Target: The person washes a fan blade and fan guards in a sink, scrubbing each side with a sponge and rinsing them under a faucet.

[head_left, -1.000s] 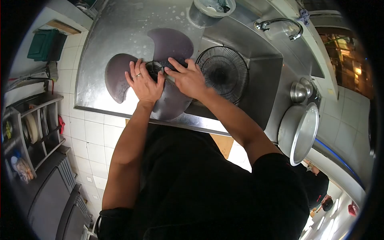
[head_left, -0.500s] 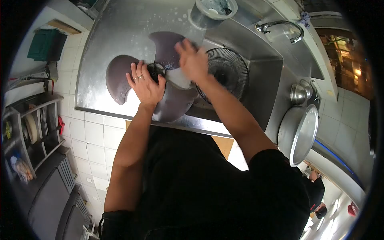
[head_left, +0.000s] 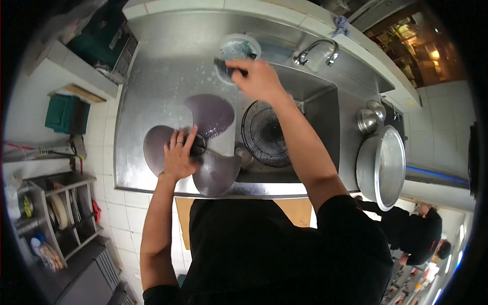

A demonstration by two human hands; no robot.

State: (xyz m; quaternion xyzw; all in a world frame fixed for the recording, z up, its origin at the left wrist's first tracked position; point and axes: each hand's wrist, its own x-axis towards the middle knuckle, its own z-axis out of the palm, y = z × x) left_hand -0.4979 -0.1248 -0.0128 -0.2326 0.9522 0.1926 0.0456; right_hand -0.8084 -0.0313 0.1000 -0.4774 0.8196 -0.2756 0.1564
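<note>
A fan blade point(head_left: 212, 114) with three purplish, wet lobes lies flat on the steel counter. My left hand point(head_left: 178, 156) rests on it beside the dark hub, fingers spread. Over the near edge of a tub of soapy water point(head_left: 239, 47), my right hand point(head_left: 258, 80) has its fingers closed round a small dark pad point(head_left: 224, 70), partly hidden and blurred. Inside the sink, to the right of the blade, sits a round black wire fan guard point(head_left: 265, 133).
The steel sink point(head_left: 317, 147) has a chrome tap point(head_left: 320, 48) behind it. To its right stand a large metal basin point(head_left: 384, 170) on its side and small steel bowls point(head_left: 367, 122). Another person point(head_left: 414, 231) is at the far right. A shelf rack point(head_left: 61, 211) stands left.
My right hand has moved from the blade up to the tub. My left hand stays on the blade near the hub. The camera view has shifted, showing more of the back counter.
</note>
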